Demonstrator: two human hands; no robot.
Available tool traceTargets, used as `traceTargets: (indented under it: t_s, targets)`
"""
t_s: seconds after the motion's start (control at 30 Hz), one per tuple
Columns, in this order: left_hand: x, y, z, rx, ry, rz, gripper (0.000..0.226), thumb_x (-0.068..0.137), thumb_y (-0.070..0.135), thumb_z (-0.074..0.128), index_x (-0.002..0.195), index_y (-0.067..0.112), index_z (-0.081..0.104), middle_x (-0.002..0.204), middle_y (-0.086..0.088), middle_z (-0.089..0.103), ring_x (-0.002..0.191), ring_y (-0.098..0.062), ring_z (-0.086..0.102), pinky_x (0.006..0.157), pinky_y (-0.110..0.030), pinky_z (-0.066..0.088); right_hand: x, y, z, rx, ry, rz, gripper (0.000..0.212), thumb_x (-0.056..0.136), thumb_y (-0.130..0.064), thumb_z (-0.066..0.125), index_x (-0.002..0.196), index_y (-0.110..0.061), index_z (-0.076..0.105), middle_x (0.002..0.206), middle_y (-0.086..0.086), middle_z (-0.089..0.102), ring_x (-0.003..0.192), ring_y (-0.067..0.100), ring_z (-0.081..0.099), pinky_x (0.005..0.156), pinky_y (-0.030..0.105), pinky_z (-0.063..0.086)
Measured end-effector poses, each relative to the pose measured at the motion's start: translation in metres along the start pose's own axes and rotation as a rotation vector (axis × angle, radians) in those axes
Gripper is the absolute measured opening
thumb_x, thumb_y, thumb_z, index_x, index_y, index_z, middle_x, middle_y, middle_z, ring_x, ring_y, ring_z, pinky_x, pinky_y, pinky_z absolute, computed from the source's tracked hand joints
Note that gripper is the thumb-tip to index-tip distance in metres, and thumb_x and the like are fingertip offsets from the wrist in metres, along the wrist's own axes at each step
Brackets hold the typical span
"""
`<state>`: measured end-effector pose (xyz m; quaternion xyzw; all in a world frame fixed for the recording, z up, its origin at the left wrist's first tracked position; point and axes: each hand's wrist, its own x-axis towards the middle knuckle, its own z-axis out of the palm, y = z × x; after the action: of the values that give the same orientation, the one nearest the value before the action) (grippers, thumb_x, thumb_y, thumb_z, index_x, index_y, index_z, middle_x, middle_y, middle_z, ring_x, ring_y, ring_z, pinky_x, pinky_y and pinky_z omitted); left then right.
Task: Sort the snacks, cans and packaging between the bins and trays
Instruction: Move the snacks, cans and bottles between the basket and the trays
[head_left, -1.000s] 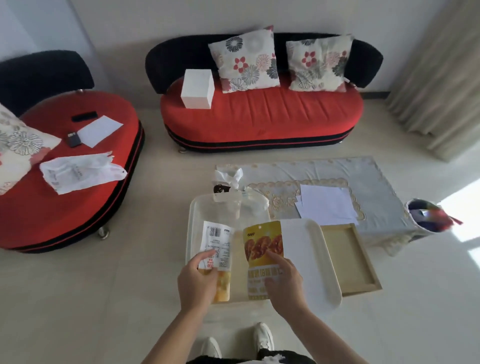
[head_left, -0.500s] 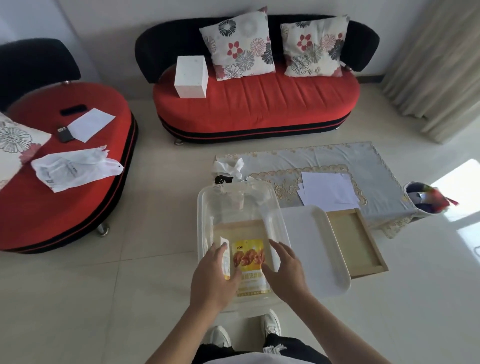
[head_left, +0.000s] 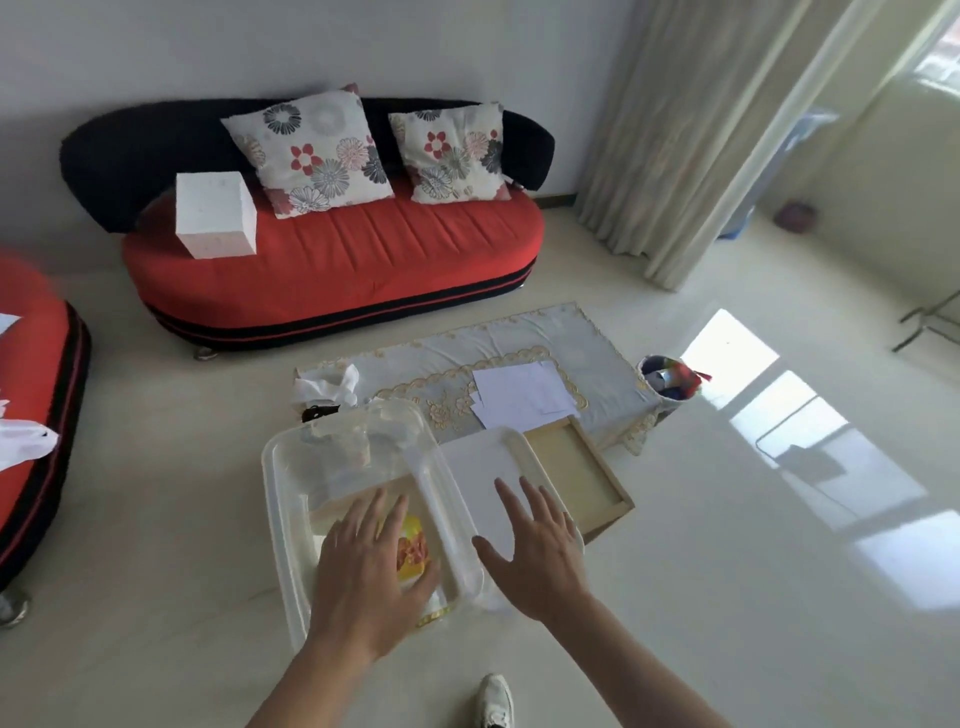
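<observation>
Both hands have let go: the left hand (head_left: 369, 566) lies flat with fingers spread over the yellow snack packet (head_left: 413, 553), and the right hand (head_left: 537, 553), empty and spread, has moved from the packet to above the white tray (head_left: 467, 462). The packet, held over the clear bin (head_left: 275, 499) a second ago, now lies on its floor. This deposit appears complete, so both hands are free for the next item.

Daylight poured in from the window (head_left: 935, 73), far right of both hands, past the pale curtain (head_left: 701, 135). Hard white patches glared off the glossy floor (head_left: 727, 649) right of the right hand (head_left: 535, 551). Elsewhere it was bright and even, with soft shadows. The left hand (head_left: 369, 571) looked slightly smeared. Beyond it the sofa (head_left: 332, 260) bowed with wide-angle distortion, and the frame edges went soft.
</observation>
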<state>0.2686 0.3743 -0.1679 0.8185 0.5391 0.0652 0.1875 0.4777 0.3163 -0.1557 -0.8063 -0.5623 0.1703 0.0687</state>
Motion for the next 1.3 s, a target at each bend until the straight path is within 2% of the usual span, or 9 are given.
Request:
traceTargets:
  t_s: [0.1,0.27,0.47,0.63,0.77,0.83,0.9,1.2,1.3]
  targets:
    - [0.011,0.04,-0.008,0.046,-0.014,0.141,0.092,0.083,0.075,0.025,0.161,0.026,0.029,0.169,-0.001,0.023,0.156,-0.024,0.018,0.126,-0.044,0.017,-0.019,0.028,-0.018,0.081,0.076,0.102,0.079,0.092,-0.073,0.041,0.159,-0.041,0.016,0.169,-0.006,0.016,0.156,0.02,0.01,0.125,0.04,0.014]
    - [0.016,0.123,-0.016,0.089,-0.024,0.303,0.095,0.081,0.08,0.01,0.163,0.032,0.012,0.172,0.003,0.006,0.158,-0.019,0.0,0.128,-0.044,0.005,-0.062,0.086,-0.056,0.117,0.168,0.201,0.083,0.086,-0.08,0.03,0.159,-0.041,0.019,0.168,-0.009,0.018,0.156,0.017,0.011,0.124,0.038,0.016]
    - [0.0,0.243,0.007,0.161,-0.082,0.457,0.095,0.082,0.082,0.021,0.163,0.033,0.009,0.172,0.003,0.0,0.158,-0.022,-0.005,0.127,-0.047,0.0,-0.133,0.187,-0.103,0.08,0.286,0.335,0.08,0.088,-0.079,0.031,0.158,-0.04,0.022,0.167,-0.004,0.023,0.155,0.022,0.015,0.123,0.04,0.017]
    - [-0.036,0.356,0.036,0.163,-0.096,0.549,0.099,0.076,0.087,0.02,0.161,0.037,0.013,0.172,0.001,0.004,0.157,-0.023,-0.002,0.127,-0.048,0.0,-0.216,0.287,-0.149,0.035,0.34,0.448,0.078,0.092,-0.077,0.035,0.159,-0.038,0.022,0.167,-0.002,0.022,0.156,0.025,0.014,0.125,0.044,0.017]
    - [-0.067,0.449,0.062,0.153,-0.104,0.657,0.09,0.086,0.082,0.033,0.161,0.036,0.014,0.172,0.002,0.007,0.157,-0.023,0.001,0.127,-0.049,0.003,-0.28,0.363,-0.183,0.01,0.385,0.542,0.079,0.092,-0.077,0.034,0.159,-0.038,0.022,0.167,0.0,0.022,0.155,0.027,0.016,0.124,0.047,0.018]
    - [-0.084,0.492,0.076,0.156,-0.116,0.728,0.092,0.083,0.084,0.03,0.161,0.038,0.013,0.172,0.004,0.008,0.157,-0.023,0.001,0.126,-0.05,0.005,-0.312,0.393,-0.198,0.022,0.417,0.597,0.08,0.091,-0.078,0.034,0.159,-0.037,0.022,0.168,0.0,0.022,0.155,0.027,0.015,0.124,0.047,0.017]
    - [-0.1,0.533,0.087,0.165,-0.125,0.803,0.094,0.081,0.085,0.027,0.161,0.039,0.011,0.172,0.004,0.008,0.158,-0.023,0.001,0.126,-0.051,0.006,-0.341,0.42,-0.212,0.032,0.439,0.651,0.08,0.091,-0.078,0.034,0.159,-0.037,0.022,0.168,0.0,0.021,0.156,0.026,0.014,0.124,0.048,0.016]
    - [-0.142,0.685,0.125,0.131,-0.2,1.082,0.091,0.087,0.081,0.04,0.162,0.039,0.011,0.171,0.008,0.009,0.158,-0.019,0.001,0.127,-0.044,0.002,-0.447,0.514,-0.241,0.06,0.524,0.921,0.078,0.092,-0.077,0.034,0.158,-0.037,0.023,0.167,-0.001,0.021,0.155,0.025,0.012,0.122,0.049,0.016]
    - [-0.148,0.728,0.147,0.109,-0.237,1.146,0.091,0.087,0.08,0.042,0.162,0.038,0.012,0.171,0.007,0.01,0.158,-0.019,0.002,0.127,-0.044,0.003,-0.473,0.544,-0.24,0.061,0.549,1.017,0.077,0.091,-0.077,0.033,0.157,-0.037,0.025,0.165,-0.001,0.025,0.153,0.026,0.017,0.12,0.049,0.021]
